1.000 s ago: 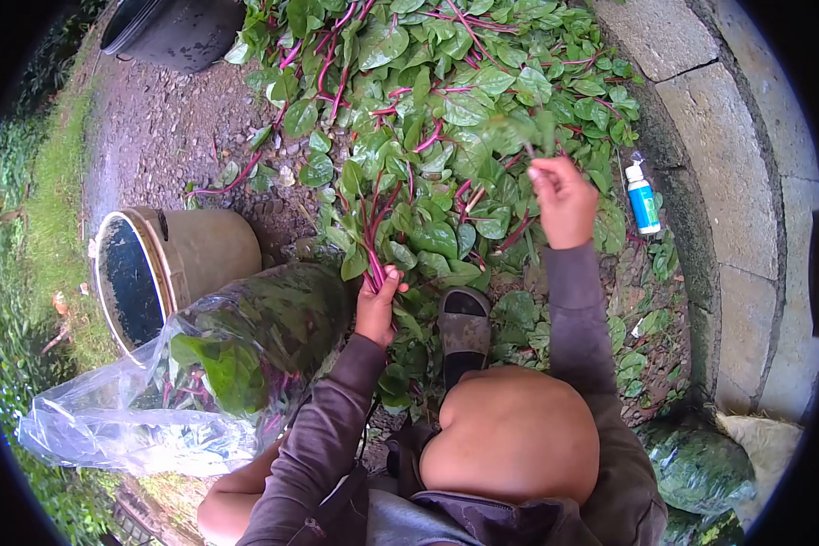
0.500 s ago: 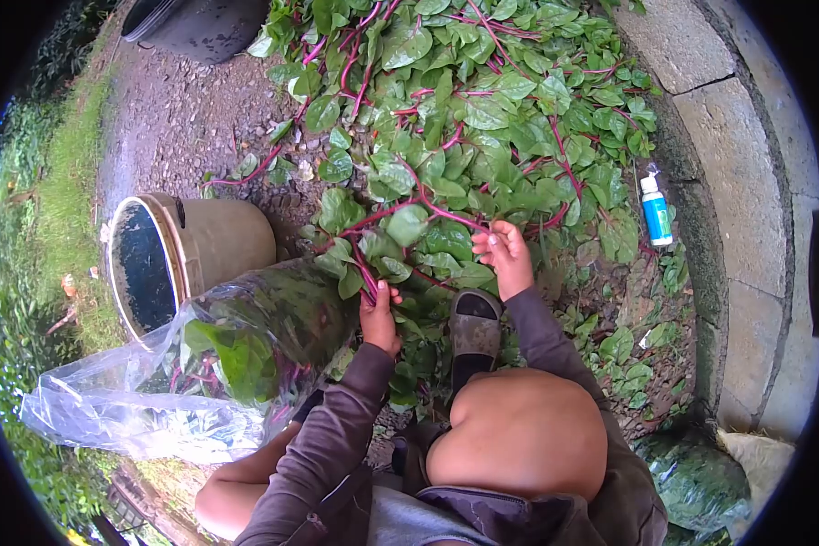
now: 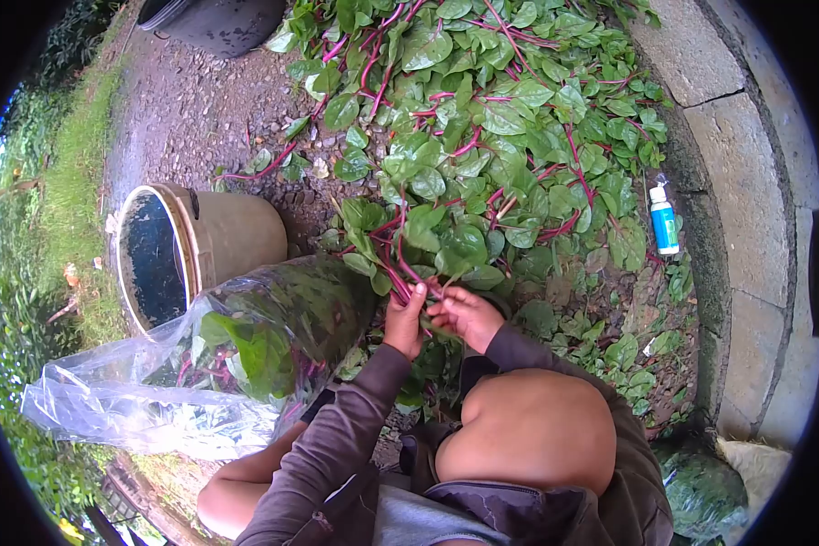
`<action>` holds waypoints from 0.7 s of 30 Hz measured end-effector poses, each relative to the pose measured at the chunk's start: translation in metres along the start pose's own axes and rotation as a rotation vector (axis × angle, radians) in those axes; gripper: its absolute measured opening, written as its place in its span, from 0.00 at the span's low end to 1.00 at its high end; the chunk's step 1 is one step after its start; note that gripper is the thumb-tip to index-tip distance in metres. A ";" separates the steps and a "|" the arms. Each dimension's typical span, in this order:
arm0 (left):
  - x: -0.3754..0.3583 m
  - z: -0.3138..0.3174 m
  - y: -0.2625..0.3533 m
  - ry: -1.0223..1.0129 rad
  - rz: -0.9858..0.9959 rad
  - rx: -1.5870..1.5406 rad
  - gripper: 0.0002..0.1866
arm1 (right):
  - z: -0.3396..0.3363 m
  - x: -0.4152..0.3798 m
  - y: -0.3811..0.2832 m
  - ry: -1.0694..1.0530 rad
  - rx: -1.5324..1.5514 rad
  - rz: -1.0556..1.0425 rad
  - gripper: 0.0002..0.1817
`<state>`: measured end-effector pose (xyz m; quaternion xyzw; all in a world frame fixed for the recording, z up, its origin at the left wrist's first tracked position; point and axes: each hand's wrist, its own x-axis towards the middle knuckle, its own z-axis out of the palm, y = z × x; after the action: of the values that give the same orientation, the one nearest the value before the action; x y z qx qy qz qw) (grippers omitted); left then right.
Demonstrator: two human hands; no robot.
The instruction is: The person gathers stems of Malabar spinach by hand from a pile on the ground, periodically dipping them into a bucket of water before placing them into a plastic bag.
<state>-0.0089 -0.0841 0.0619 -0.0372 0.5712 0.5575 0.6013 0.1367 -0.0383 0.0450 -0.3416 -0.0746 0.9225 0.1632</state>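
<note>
My left hand (image 3: 405, 326) is closed around a small bunch of Malabar spinach stems (image 3: 398, 278), purple-red with green leaves pointing away from me. Right beside it, my right hand (image 3: 467, 318) has its fingers curled in at the lower end of a stem, close to the left thumb. Exactly where those fingertips grip is partly hidden. Beyond both hands spreads a large heap of the same leafy vines (image 3: 510, 118). A clear plastic bag (image 3: 155, 409) stuffed with leaves and stems lies at my left forearm.
A whitish bucket (image 3: 241, 232) lies on its side behind the bag, and a dark container (image 3: 218, 27) sits at the far left. To the right, a blue-and-white bottle (image 3: 664, 223) is beside a concrete block edging (image 3: 733, 173). Loose leaves litter the gravelly ground.
My right hand has come down and left from the heap to meet my left hand, drawing a stem into the bunch. My left hand has shifted slightly right and lower in view.
</note>
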 end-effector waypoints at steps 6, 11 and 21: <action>0.000 -0.027 0.002 -0.015 -0.041 0.020 0.15 | -0.032 0.021 -0.063 0.125 -1.182 -0.147 0.12; -0.014 -0.030 0.024 -0.047 0.019 -0.046 0.19 | 0.001 0.072 -0.135 0.230 -1.075 -0.302 0.18; -0.011 -0.026 0.041 0.006 0.166 -0.100 0.08 | 0.002 0.069 -0.192 0.614 -0.994 -0.877 0.04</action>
<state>-0.0524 -0.0934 0.0848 -0.0212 0.5455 0.6330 0.5489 0.1339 0.1654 0.0521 -0.5573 -0.5655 0.4921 0.3570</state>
